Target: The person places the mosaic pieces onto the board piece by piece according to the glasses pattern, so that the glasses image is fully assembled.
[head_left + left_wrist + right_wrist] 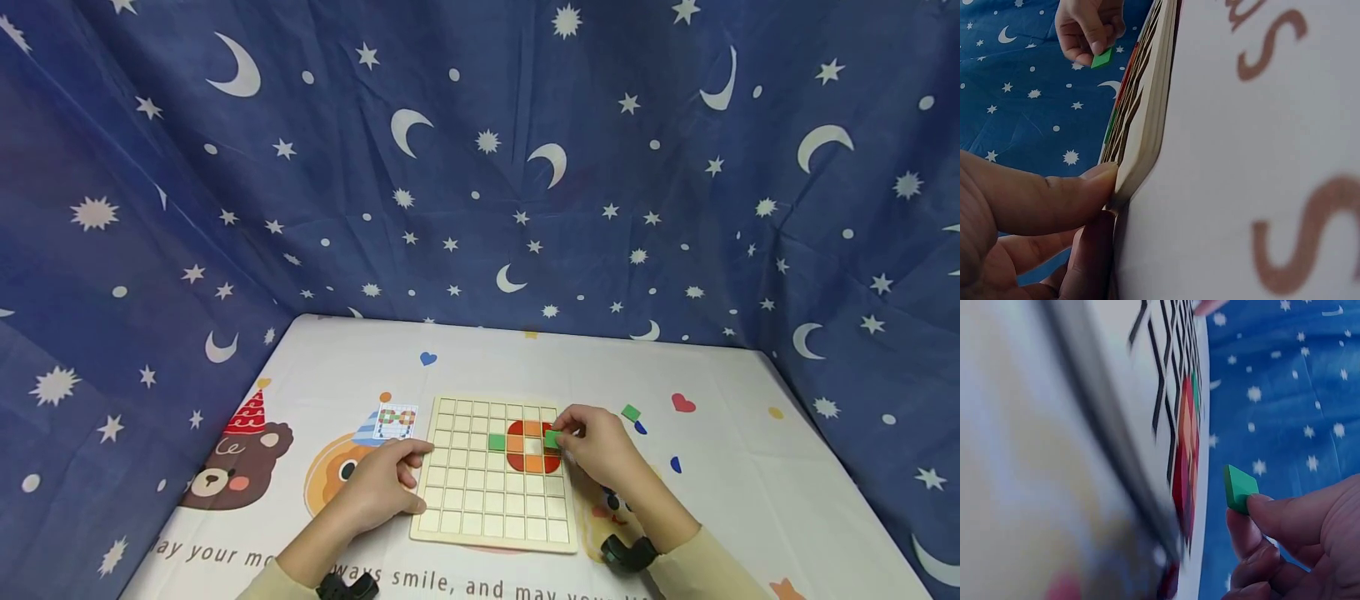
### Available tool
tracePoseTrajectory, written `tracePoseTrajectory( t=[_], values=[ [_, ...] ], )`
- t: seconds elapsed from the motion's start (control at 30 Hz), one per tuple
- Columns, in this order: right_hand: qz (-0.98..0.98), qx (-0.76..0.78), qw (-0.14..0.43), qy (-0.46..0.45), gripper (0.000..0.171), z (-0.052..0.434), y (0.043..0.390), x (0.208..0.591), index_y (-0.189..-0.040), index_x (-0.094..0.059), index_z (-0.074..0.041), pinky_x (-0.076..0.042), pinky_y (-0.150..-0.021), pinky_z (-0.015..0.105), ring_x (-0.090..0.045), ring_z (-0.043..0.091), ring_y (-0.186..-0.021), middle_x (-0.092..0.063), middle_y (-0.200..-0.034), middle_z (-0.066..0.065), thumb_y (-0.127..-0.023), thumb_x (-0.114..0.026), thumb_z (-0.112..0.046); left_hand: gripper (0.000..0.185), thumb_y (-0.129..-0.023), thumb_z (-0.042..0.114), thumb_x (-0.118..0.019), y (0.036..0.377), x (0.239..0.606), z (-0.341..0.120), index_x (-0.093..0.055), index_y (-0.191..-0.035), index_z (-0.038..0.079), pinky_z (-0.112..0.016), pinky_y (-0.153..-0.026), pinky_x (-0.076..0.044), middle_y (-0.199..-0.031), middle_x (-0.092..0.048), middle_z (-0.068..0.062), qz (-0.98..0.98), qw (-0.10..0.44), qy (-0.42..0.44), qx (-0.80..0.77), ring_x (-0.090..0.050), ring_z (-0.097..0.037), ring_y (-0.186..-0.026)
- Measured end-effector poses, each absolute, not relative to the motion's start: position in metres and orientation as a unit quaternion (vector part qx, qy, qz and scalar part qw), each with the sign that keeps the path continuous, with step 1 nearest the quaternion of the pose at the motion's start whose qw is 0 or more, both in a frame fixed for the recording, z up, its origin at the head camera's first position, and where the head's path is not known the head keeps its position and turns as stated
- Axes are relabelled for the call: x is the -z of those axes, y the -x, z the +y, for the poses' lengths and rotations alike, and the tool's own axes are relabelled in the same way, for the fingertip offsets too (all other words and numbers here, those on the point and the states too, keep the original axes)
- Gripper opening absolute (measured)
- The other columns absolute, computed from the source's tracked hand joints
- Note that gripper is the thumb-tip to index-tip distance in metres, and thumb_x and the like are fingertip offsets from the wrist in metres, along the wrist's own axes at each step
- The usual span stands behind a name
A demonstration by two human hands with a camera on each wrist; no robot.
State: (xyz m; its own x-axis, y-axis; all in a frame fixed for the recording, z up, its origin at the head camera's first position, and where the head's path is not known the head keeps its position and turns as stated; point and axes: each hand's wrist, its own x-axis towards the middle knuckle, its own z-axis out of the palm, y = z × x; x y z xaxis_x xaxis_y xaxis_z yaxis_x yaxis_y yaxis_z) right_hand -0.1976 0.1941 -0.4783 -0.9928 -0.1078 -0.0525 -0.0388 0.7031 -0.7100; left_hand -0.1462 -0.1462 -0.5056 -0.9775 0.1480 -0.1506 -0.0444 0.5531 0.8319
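A pale wooden grid board (480,500) lies on the table. Red and orange tiles (532,447) form a ring in its upper right cells, with a green tile (497,442) set just left of them. My right hand (600,450) pinches a green square tile (552,438) between thumb and fingers, a little above the ring's right side; that tile (1238,487) shows clear of the board in the right wrist view. My left hand (382,487) rests at the board's left edge, thumb (1047,200) pressed against its rim (1144,131).
A small pattern card (395,422) lies left of the board. A loose green tile (631,412) sits on the printed tablecloth (750,467) to the right. Blue star-and-moon fabric (480,167) walls in the back and both sides.
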Motion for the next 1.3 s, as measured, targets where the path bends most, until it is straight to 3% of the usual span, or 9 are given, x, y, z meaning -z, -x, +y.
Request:
tracePoseTrajectory(
  t=[0.27,0.63,0.97,1.3],
  values=[
    [0.906,0.410,0.063,0.083,0.017,0.150,0.201,0.481,-0.092,-0.075,-0.017,-0.051,-0.062,0.027,-0.059,0.015,-0.074,-0.067,-0.082,-0.003,-0.094,-0.078,-0.001,0.081,-0.060,-0.011,-0.094,0.148,0.506,-0.146,-0.072,-0.134,0.012,-0.026,-0.069,-0.049,-0.105,-0.061,-0.003,0.872,0.101,-0.029,-0.479,-0.058,-0.018,-0.084],
    [0.901,0.408,0.063,0.132,0.011,0.109,0.214,0.490,-0.092,-0.077,-0.015,-0.051,-0.076,0.034,-0.060,0.015,-0.080,-0.068,-0.082,-0.004,-0.095,-0.077,-0.004,0.081,-0.058,-0.011,-0.094,0.146,0.506,-0.146,-0.072,-0.133,0.010,-0.024,-0.069,-0.048,-0.105,-0.061,-0.004,0.869,0.099,-0.023,-0.485,-0.059,-0.018,-0.084],
    [0.923,0.355,0.051,0.136,0.013,0.094,0.216,0.499,-0.088,-0.077,-0.019,-0.048,-0.072,0.030,-0.058,0.011,-0.076,-0.066,-0.079,-0.008,-0.093,-0.079,-0.007,0.082,-0.058,-0.011,-0.094,0.145,0.506,-0.147,-0.072,-0.133,0.011,-0.024,-0.070,-0.048,-0.105,-0.061,-0.003,0.870,0.100,-0.026,-0.483,-0.059,-0.018,-0.084],
    [0.932,0.326,0.059,0.150,0.018,0.094,0.215,0.500,-0.095,-0.077,-0.017,-0.044,-0.070,0.029,-0.053,0.013,-0.074,-0.059,-0.080,-0.005,-0.085,-0.087,-0.008,0.082,-0.058,-0.010,-0.094,0.145,0.504,-0.146,-0.072,-0.134,0.011,-0.025,-0.069,-0.048,-0.105,-0.061,-0.004,0.869,0.100,-0.031,-0.483,-0.059,-0.018,-0.084]
  ],
)
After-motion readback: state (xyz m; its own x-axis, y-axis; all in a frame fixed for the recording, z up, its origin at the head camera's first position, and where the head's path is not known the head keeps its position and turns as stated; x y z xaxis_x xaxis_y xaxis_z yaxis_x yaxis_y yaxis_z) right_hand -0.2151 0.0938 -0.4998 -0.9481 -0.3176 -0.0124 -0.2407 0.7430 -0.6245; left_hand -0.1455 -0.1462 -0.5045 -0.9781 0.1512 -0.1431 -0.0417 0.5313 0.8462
